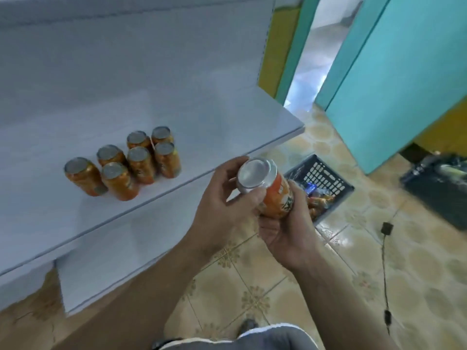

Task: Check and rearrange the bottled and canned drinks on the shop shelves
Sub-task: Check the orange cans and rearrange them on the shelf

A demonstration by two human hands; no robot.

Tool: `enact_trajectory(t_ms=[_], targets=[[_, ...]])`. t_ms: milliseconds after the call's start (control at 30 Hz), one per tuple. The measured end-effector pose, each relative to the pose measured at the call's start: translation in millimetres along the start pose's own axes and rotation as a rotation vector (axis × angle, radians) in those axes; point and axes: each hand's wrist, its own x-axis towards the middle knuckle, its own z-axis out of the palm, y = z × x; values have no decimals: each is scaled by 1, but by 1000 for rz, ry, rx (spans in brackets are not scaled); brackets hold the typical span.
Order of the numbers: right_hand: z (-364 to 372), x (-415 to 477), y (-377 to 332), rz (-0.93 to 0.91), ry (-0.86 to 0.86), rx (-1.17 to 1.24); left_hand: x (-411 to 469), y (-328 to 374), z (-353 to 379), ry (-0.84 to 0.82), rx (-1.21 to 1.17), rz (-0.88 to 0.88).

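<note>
An orange drink can is held in front of me, tilted so its silver end faces the camera. My left hand grips its silver end with thumb and fingers curled round the rim. My right hand cups and grips the orange body from below. Several matching orange cans stand upright in a cluster on the white shelf, to the left of my hands.
A dark plastic crate with more drinks sits on the tiled floor behind my hands. A lower white shelf juts out beneath. A black cable trails on the floor at right, near a dark object and turquoise doors.
</note>
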Motion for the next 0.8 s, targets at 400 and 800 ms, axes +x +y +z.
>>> enact_trajectory(t_ms=[400, 800], targets=[[-185, 15, -122, -43, 275, 92, 86, -80, 190, -278, 92, -312], [-340, 145, -247, 199, 697, -357, 232, -241, 302, -232, 319, -706]])
